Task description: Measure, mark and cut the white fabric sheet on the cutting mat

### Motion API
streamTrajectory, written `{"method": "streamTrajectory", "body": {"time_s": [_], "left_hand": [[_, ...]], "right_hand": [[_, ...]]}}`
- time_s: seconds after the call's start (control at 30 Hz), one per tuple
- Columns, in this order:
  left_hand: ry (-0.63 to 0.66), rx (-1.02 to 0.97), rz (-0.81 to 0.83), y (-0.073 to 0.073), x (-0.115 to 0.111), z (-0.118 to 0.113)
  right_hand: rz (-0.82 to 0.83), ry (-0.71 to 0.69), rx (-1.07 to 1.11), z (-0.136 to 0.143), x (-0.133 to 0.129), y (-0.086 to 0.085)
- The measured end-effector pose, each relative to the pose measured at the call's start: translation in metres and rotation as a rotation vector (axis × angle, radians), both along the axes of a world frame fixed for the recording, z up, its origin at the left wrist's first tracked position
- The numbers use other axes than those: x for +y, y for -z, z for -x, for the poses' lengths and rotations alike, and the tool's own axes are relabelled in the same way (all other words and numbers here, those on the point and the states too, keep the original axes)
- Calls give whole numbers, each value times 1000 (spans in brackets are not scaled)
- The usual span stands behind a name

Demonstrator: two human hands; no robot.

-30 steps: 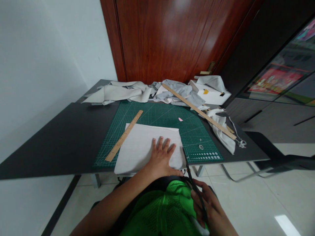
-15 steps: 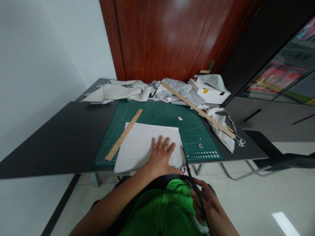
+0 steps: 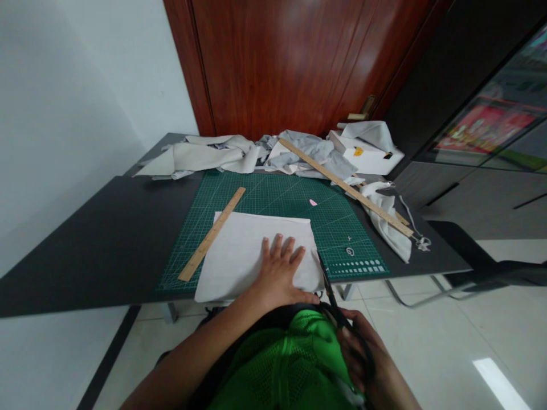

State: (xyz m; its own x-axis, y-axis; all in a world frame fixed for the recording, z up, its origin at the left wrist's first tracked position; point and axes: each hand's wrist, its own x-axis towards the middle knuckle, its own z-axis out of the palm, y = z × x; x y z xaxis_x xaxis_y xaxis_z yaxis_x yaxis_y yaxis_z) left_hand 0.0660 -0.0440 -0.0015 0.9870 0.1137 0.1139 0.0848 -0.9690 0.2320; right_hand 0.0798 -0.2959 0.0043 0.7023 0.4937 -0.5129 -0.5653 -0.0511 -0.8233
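A white piece of cloth [image 3: 239, 256] lies flat across the front of the green cutting mat [image 3: 273, 193], its near edge reaching the table's front edge. My left hand [image 3: 282, 273] presses on the cloth's right half, palm down with fingers spread. In my right hand [image 3: 363, 347], low at the right beside my body, is a pair of dark scissors [image 3: 330, 293]. Their blades point away from me along the cloth's right edge. A short wooden ruler [image 3: 211, 234] rests across the cloth's left edge and the mat.
Cream and grey fabric pieces [image 3: 205, 156] lie along the back by the door. A longer wooden ruler [image 3: 346, 187] slants over fabric at the right, near a white box [image 3: 370, 156]. A pink scrap [image 3: 313, 203] sits on the mat. A black chair [image 3: 465, 256] stands at the right.
The scissors' handles look spread wider, and my right hand has shifted slightly to the right. My left hand stays on the cloth. The whole view has moved a little.
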Motion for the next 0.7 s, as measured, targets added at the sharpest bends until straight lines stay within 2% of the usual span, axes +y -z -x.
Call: {"method": "streamTrajectory", "body": {"time_s": [0.13,0.27,0.4,0.47,0.57,0.63,0.7], "left_hand": [[9,28,39,-2,1,1],[1,40,56,-5,2,3],[6,95,38,-26,12,-5],[34,120,12,-40,22,-19],[112,138,-45,-56,42,-53],[205,139,-92,-58,57,-77],[285,153,-118,-53,70,-96]], "right_hand": [[-9,-54,2,-11,6,2],[1,-21,-30,-13,18,-1],[11,-10,-58,-12,24,-5],[17,-25,-78,-14,23,-4],[16,-57,-97,-18,20,-1],[12,-78,-85,-20,18,1],[3,-90,-59,-20,16,3]]}}
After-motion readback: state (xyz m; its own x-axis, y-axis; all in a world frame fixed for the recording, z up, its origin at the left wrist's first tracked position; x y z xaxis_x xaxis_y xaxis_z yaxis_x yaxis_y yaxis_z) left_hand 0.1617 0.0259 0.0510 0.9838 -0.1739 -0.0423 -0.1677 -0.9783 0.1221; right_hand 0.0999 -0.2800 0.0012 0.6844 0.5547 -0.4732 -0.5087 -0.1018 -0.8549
